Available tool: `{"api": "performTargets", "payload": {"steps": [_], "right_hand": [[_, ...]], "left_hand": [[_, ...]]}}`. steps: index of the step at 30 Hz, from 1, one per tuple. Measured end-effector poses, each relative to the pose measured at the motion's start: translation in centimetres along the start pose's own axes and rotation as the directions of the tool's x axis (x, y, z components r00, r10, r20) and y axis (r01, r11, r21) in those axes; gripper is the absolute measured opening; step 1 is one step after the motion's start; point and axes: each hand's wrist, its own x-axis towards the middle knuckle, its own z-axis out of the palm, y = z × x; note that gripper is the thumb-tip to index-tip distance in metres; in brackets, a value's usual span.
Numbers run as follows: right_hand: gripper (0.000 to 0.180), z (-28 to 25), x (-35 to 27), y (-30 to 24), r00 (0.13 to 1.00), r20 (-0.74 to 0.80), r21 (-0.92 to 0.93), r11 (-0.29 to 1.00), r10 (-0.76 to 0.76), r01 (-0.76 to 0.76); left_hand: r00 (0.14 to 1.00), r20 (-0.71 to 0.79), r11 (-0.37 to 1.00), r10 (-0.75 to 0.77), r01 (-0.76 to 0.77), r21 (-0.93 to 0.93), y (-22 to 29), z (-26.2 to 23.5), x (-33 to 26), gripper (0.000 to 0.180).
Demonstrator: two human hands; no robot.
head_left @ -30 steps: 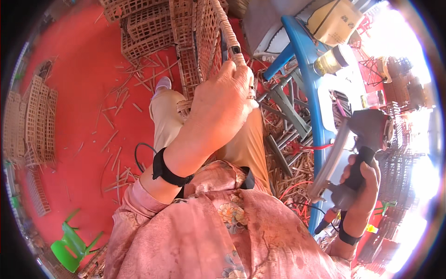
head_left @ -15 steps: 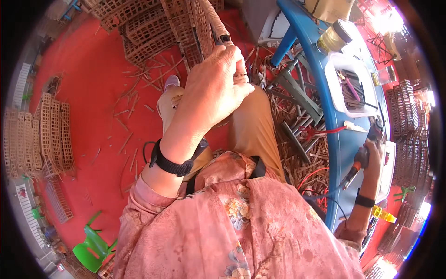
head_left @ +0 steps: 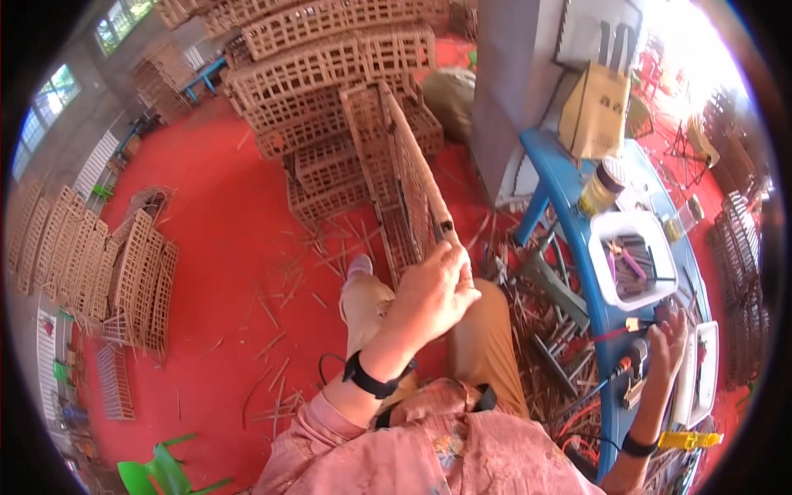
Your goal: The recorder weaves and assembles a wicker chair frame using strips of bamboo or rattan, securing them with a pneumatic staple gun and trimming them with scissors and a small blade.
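Observation:
My left hand [head_left: 431, 293] is closed around the wrapped rim of a woven basket [head_left: 417, 177], which has openwork sides and stands tilted in front of my knees. A dark mark shows on the rim just beyond my fingers. Over the blue table [head_left: 582, 280] at the right, my right hand [head_left: 668, 342] has its fingers apart and nothing visible in them. Beside it on the table lies a dark hand tool with an orange collar [head_left: 624, 364] and a cord. Small dark items near my fingertips are too unclear to name.
On the table are a white tray [head_left: 600, 285] of tools, including pink-handled pliers, a lidded jar [head_left: 602, 188], a paper bag [head_left: 594, 111] and a yellow tool [head_left: 690, 440]. Woven baskets [head_left: 330, 62] are stacked ahead. A folding stool [head_left: 553, 285] stands among cane scraps.
My right hand has let go of the dark tool with the orange collar, which now lies on the table. The view has tilted up, showing more of the stacked baskets. My left hand keeps the rim.

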Motion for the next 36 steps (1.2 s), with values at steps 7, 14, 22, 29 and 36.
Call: {"api": "performTargets", "payload": {"steps": [7, 14, 22, 29, 36], "right_hand": [[0.068, 16.1, -13.3, -8.5, 0.708, 0.706, 0.24, 0.938, 0.01, -0.252], [0.066, 28.3, -16.2, -0.5, 0.677, 0.719, 0.155, 0.986, -0.157, 0.065], [0.055, 29.1, -16.0, -0.4, 0.657, 0.742, 0.306, 0.939, -0.132, -0.157], [0.056, 28.9, -15.8, -1.8, 0.628, 0.73, 0.141, 0.959, -0.268, 0.246], [0.056, 28.3, -14.1, -1.2, 0.504, 0.788, 0.203, 0.923, -0.352, 0.326]], "left_hand": [[0.988, -0.033, 0.985, 0.15, -0.146, 0.09, 0.0, 0.8, -0.4, 0.037], [0.999, 0.003, 0.984, 0.04, -0.04, 0.171, -0.2, -0.1, -1.6, 0.029], [0.88, -0.441, 0.984, 0.175, -0.138, 0.115, -2.6, -2.9, -5.2, 0.027], [0.918, -0.284, 0.866, -0.277, 0.111, -0.487, -5.3, -1.2, -9.8, 0.039], [0.879, -0.264, 0.792, -0.396, 0.182, -0.583, -6.0, -0.4, -9.7, 0.043]]}}
